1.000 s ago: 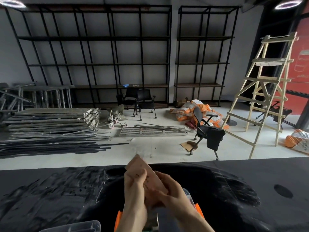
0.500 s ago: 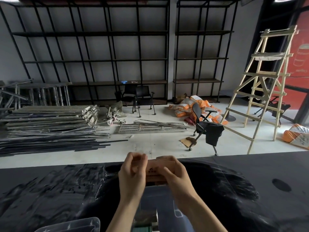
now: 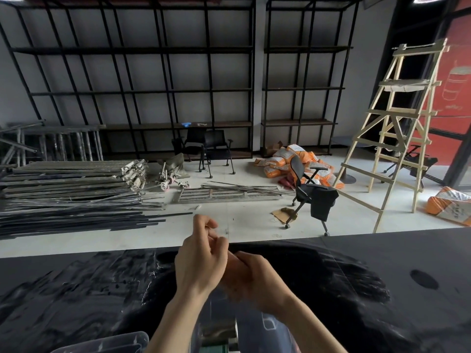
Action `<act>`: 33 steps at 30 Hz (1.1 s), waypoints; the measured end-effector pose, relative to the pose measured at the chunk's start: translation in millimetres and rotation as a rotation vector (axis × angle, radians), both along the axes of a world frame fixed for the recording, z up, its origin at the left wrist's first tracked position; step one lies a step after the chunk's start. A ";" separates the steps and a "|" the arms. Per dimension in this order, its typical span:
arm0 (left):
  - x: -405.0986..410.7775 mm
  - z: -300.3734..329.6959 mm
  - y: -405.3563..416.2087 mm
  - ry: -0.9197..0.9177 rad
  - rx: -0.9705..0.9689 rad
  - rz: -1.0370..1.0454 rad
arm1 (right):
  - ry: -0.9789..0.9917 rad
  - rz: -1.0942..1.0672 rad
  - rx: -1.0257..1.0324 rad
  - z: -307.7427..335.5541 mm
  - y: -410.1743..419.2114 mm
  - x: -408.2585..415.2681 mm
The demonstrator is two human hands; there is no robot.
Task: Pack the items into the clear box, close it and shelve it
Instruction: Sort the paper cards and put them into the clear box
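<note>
My left hand [image 3: 200,261] is raised over the black table [image 3: 382,289], fingers loosely curled with the thumb against the fingertips, pinching nothing I can make out. My right hand [image 3: 252,278] sits just behind and below it, touching it, fingers folded in; whether it grips anything I cannot tell (the left hand covers its front). Both forearms rise from the near edge. Directly beneath them lies the clear box [image 3: 254,329], one of it, its blurred contents showing something green and something metallic. At the near left, a second clear plastic piece [image 3: 102,343], perhaps a lid, pokes into view. Beyond the table, far off: two black shelving racks [image 3: 153,72], one wooden ladder [image 3: 397,128].
</note>
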State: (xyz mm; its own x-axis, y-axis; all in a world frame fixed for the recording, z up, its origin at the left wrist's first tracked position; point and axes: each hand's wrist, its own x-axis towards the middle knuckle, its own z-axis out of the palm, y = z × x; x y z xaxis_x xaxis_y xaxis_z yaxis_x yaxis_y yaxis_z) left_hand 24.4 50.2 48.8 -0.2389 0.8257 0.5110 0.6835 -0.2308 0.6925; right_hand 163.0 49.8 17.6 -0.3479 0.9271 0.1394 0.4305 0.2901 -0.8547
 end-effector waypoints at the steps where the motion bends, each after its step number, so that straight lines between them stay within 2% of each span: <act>1: 0.6 -0.3 1.2 -0.055 -0.049 0.016 | -0.019 -0.014 0.003 1.5 -1.9 0.2; 3: 1.7 -3.0 0.8 -0.137 -0.138 0.110 | -0.093 -0.055 0.049 -2.3 -3.7 -1.0; 4: 3.6 -4.9 -0.7 -0.103 -0.138 0.134 | -0.123 -0.046 0.083 -4.4 -4.9 -2.0; 7: 11.5 -11.7 -3.7 0.070 -0.081 0.012 | -0.127 0.025 0.123 -9.1 -6.1 -5.8; 9: 11.8 -13.3 -3.8 0.043 -0.097 -0.054 | -0.133 0.052 0.102 -14.7 -3.0 -7.3; 11: 10.6 -14.7 -3.7 -0.216 -0.092 -0.040 | -0.072 -0.004 0.055 -19.5 -4.0 -8.9; 13: 13.7 -15.2 -7.3 -0.513 -0.163 -0.010 | 0.183 -0.095 -0.055 -20.0 -9.1 -9.2; 15: 22.8 -17.8 -11.0 -0.731 -0.301 -0.057 | 0.435 -0.115 -0.199 -19.1 -14.6 -10.8; 19: 37.8 -26.8 -12.4 -0.919 -0.313 -0.095 | 0.658 -0.122 -0.324 -13.3 -26.9 -14.7; 24: 46.1 -30.9 -17.0 -0.984 -0.303 -0.218 | 0.625 -0.141 -0.382 -10.4 -32.2 -9.4; 31: 43.4 -34.0 -30.2 -1.105 -0.352 -0.320 | 0.381 -0.142 -0.336 -8.3 -32.1 9.0; 33: 43.7 -33.6 -31.2 -1.077 -0.369 -0.359 | 0.350 -0.135 -0.351 -11.9 -33.6 12.6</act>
